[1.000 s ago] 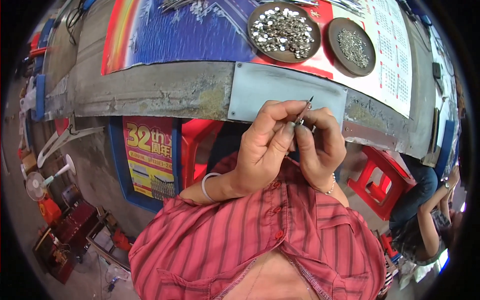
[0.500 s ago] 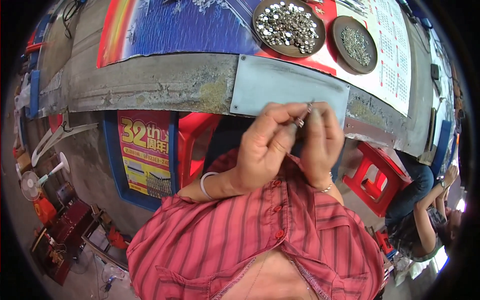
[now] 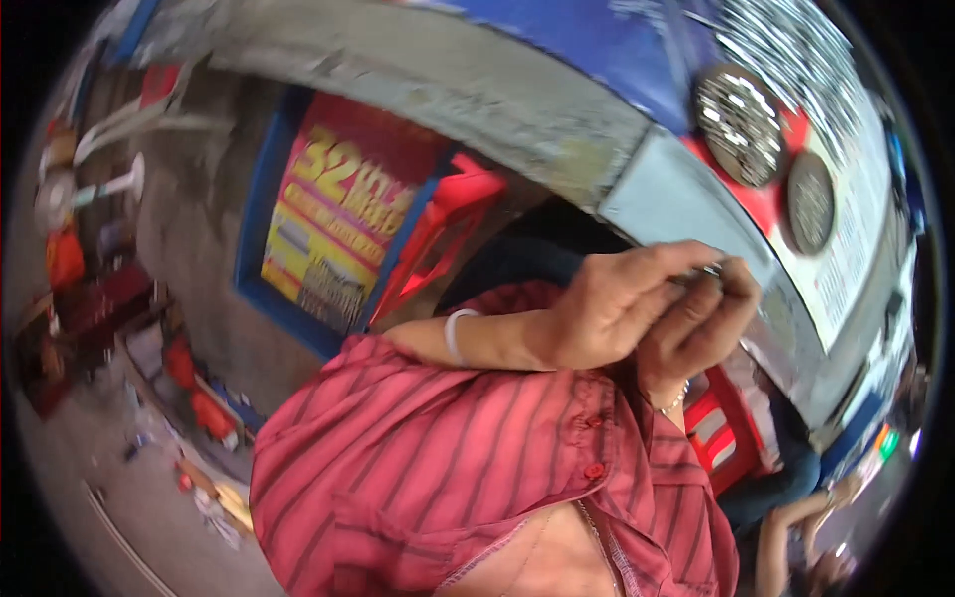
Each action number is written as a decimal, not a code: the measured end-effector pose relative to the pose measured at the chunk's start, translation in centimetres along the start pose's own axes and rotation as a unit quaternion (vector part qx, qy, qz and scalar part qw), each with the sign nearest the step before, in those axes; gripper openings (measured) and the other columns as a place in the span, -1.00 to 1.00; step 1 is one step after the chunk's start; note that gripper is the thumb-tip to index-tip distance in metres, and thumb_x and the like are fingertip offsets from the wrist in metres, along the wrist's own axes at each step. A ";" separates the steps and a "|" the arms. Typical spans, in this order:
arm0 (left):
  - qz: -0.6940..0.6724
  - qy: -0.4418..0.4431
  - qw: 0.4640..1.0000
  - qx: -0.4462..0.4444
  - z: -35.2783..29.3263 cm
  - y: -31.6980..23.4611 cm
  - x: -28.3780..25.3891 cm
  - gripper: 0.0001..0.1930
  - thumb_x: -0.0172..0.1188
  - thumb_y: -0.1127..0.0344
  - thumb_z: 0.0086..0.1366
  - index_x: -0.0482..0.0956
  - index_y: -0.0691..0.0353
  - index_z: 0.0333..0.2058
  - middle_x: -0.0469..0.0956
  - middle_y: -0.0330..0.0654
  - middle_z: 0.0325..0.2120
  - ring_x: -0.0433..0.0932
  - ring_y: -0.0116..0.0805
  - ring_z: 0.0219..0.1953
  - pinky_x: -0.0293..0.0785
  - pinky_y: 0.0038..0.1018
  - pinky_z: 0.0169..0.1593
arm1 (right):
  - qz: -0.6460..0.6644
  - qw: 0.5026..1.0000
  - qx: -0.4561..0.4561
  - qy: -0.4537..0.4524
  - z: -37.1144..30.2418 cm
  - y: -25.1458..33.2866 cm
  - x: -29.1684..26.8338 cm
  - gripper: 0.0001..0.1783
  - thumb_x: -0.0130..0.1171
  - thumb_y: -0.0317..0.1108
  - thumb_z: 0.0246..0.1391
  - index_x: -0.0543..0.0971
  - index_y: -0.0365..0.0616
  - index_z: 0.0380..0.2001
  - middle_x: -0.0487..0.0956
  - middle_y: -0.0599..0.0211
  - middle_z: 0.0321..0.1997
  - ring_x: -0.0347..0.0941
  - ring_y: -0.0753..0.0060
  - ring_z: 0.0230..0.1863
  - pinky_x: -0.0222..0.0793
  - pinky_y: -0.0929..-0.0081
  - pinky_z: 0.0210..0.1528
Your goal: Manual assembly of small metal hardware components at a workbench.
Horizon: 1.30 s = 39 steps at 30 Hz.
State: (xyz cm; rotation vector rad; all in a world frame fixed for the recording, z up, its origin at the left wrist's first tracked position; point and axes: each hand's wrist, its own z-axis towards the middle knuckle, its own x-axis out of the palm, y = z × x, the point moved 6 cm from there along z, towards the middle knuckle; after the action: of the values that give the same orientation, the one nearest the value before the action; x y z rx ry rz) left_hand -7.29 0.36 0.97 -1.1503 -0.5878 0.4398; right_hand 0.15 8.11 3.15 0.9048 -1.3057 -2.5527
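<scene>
My left hand [image 3: 615, 303], with a white bracelet on its wrist, is closed in a pinch. Against it, my right hand [image 3: 696, 328], wearing a thin beaded bracelet, is closed too. Between their fingertips sits a small shiny metal piece [image 3: 708, 269]; the fingers cover most of it and blur hides its exact kind. Both hands are held in front of the bench's near edge, close to a pale grey plate [image 3: 686, 194] fixed there. Beyond them, a round brown dish [image 3: 764, 164] carries many shiny metal discs. Beside it stands a smaller dish [image 3: 811, 204] of fine metal parts.
Many thin metal rods [image 3: 786, 50] lie at the back of the bench. A red plastic stool [image 3: 721, 428] is below right, near a co-worker's arm [image 3: 776, 547]. Left of my body stands a blue-framed bin [image 3: 261, 214] with a printed panel; a fan [image 3: 60, 204] is farther left.
The view has swung and tilted, so the bench now slants down to the right. My hands appear farther right, still together around the small metal piece.
</scene>
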 end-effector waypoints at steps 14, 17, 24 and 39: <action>0.490 -0.233 0.824 -0.161 -16.0 -0.9 -31.0 -0.75 -0.09 0.43 0.30 0.47 0.29 -0.10 0.51 -0.18 -0.39 0.39 -0.50 -0.53 0.38 -0.54 -0.40 | 0.141 0.930 0.063 0.335 0.2 2.1 6.3 -0.55 -0.10 -0.09 0.28 0.45 -0.36 -0.31 0.44 0.18 -0.36 0.35 0.37 -0.29 0.21 0.53 -0.18; 0.583 -0.217 0.742 -0.249 -23.1 -1.3 -38.3 -0.77 -0.08 0.44 0.29 0.49 0.34 -0.15 0.52 0.02 -0.29 0.49 -0.09 -0.23 0.41 -0.38 -0.13 | 0.171 0.917 0.049 0.356 0.0 3.1 7.2 -0.62 -0.04 -0.16 0.25 0.45 -0.36 -0.32 0.43 0.18 -0.33 0.35 0.33 -0.25 0.22 0.50 -0.13; 0.541 -0.195 0.754 -0.317 -27.7 -0.3 -40.7 -0.83 0.06 0.49 0.19 0.57 0.28 -0.25 0.55 0.01 -0.31 0.56 -0.10 -0.24 0.44 -0.33 -0.11 | 0.120 0.899 0.024 0.420 -0.7 4.2 7.8 -0.67 -0.03 -0.21 0.21 0.45 -0.35 -0.35 0.42 0.11 -0.34 0.38 0.18 -0.28 0.27 0.43 -0.15; 0.627 -0.127 0.751 -0.165 -12.1 -5.8 -29.7 -0.83 0.09 0.57 0.18 0.59 0.34 -0.26 0.56 -0.01 -0.30 0.57 -0.11 -0.26 0.47 -0.40 -0.16 | 0.107 0.890 -0.002 0.443 0.2 2.7 5.1 -0.81 0.10 -0.41 0.05 0.45 -0.31 -0.29 0.43 0.01 -0.28 0.41 -0.07 -0.26 0.35 0.24 -0.20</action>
State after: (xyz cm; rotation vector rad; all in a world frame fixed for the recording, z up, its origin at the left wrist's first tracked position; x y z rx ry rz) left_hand -22.25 -28.26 -3.18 -1.7550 -0.0062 1.7283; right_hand -4.53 4.68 3.08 1.5492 -1.0033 -1.5973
